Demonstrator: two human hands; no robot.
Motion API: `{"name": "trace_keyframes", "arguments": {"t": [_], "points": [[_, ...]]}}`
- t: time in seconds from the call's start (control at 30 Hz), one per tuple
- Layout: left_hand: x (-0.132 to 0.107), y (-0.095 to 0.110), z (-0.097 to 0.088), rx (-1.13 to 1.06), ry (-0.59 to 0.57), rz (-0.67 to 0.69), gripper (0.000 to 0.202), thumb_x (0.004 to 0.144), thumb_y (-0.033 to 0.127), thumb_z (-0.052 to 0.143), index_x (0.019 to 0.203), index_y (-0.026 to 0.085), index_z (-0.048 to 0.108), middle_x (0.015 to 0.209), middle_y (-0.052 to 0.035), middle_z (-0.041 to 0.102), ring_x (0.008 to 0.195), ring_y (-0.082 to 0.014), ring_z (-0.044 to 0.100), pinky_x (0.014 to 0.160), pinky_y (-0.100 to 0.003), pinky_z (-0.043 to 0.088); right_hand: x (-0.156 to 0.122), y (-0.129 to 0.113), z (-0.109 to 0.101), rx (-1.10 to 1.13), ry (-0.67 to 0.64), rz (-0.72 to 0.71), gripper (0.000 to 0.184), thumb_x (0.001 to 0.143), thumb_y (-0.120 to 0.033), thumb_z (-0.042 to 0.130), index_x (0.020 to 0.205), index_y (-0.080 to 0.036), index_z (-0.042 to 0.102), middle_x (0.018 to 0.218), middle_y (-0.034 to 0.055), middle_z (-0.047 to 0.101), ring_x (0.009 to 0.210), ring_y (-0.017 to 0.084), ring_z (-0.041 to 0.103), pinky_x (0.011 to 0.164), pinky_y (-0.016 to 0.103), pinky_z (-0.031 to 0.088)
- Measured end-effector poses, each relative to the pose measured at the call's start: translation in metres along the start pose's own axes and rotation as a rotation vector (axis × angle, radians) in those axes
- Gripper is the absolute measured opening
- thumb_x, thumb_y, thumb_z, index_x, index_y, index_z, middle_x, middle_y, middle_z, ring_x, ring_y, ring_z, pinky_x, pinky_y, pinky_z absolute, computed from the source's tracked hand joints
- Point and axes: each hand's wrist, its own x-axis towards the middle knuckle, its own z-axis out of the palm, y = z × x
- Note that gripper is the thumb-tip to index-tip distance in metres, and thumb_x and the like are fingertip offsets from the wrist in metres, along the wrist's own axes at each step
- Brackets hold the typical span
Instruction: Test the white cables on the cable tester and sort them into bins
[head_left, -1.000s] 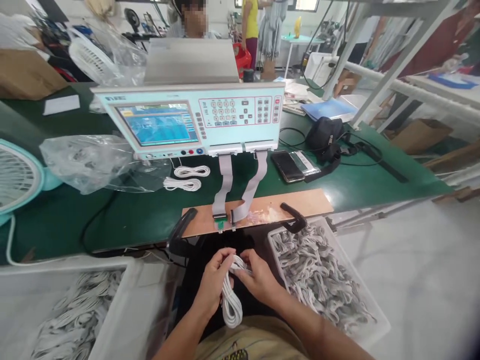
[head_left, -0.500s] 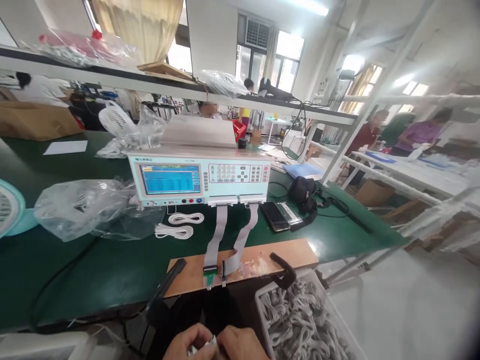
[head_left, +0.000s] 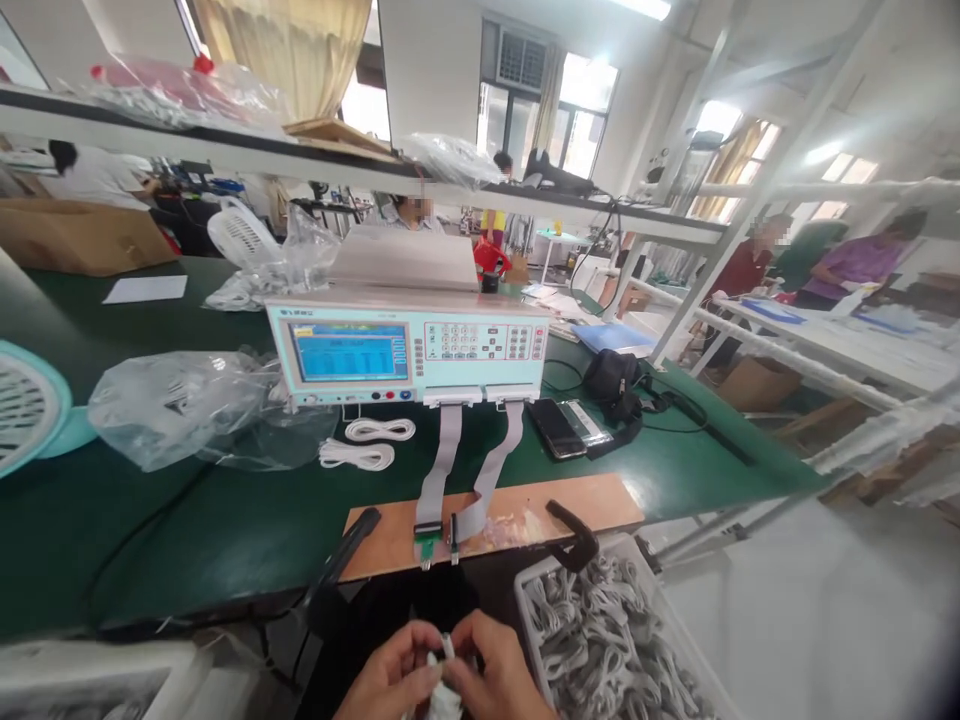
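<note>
Low in the view, my left hand [head_left: 397, 675] and my right hand [head_left: 495, 665] are close together, fingers pinched on a white cable [head_left: 444, 703]. One small white end of it stands up between the fingertips; fingers cover much of the rest. Just beyond the hands, a small green circuit board [head_left: 427, 549] with a metal plug sits at the front edge of a wooden board [head_left: 570, 500]. Beside it is a second plug [head_left: 454, 550]. Grey ribbon cables [head_left: 442, 465] run from both up to a bench tester [head_left: 480, 375] with a lit blue screen.
A white bin [head_left: 529, 625] of bundled cables stands at the right. Two coiled white cables [head_left: 380, 429], a phone [head_left: 553, 428], a black pouch [head_left: 611, 375], plastic bags [head_left: 180, 410] and a turquoise fan [head_left: 45, 410] are on the green table [head_left: 247, 530]. Other people work farther back.
Both hands have risen further into view, showing more of the white cable and its end between the fingertips. The whole scene has shifted slightly to the right.
</note>
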Motion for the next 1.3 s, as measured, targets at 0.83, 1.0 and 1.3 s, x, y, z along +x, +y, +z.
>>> {"name": "trace_keyframes", "arguments": {"t": [0.83, 1.0, 1.3], "points": [[0.016, 0.02, 0.009, 0.117, 0.248, 0.128, 0.023, 0.072, 0.038, 0.063, 0.075, 0.016, 0.056, 0.05, 0.0052, 0.05, 0.039, -0.0063, 0.042, 0.036, -0.015, 0.031, 0.047, -0.019, 0.001, 0.765, 0.101, 0.301, 0.025, 0.074, -0.038, 0.067, 0.069, -0.015, 0.061, 0.055, -0.0031, 0.052, 0.047, 0.008, 0.039, 0.047, 0.02, 0.033], [0.015, 0.039, 0.003, 0.346, 0.07, 0.126, 0.027, 0.08, 0.038, 0.052, 0.064, 0.016, 0.054, 0.042, 0.0049, 0.045, 0.036, -0.0075, 0.043, 0.037, -0.016, 0.031, 0.051, -0.023, 0.003, 0.959, 0.094, 0.43, 0.027, 0.069, -0.038, 0.072, 0.063, -0.015, 0.058, 0.049, -0.0028, 0.051, 0.045, 0.009, 0.041, 0.044, 0.02, 0.031], [0.025, 0.029, 0.007, 0.348, 0.26, 0.247, 0.029, 0.079, 0.035, 0.049, 0.057, 0.017, 0.052, 0.046, 0.0048, 0.044, 0.036, -0.0076, 0.04, 0.034, -0.017, 0.03, 0.052, -0.02, 0.003, 0.937, 0.096, 0.431, 0.023, 0.068, -0.036, 0.073, 0.068, -0.015, 0.062, 0.056, -0.0014, 0.057, 0.05, 0.011, 0.045, 0.049, 0.02, 0.035]]}}
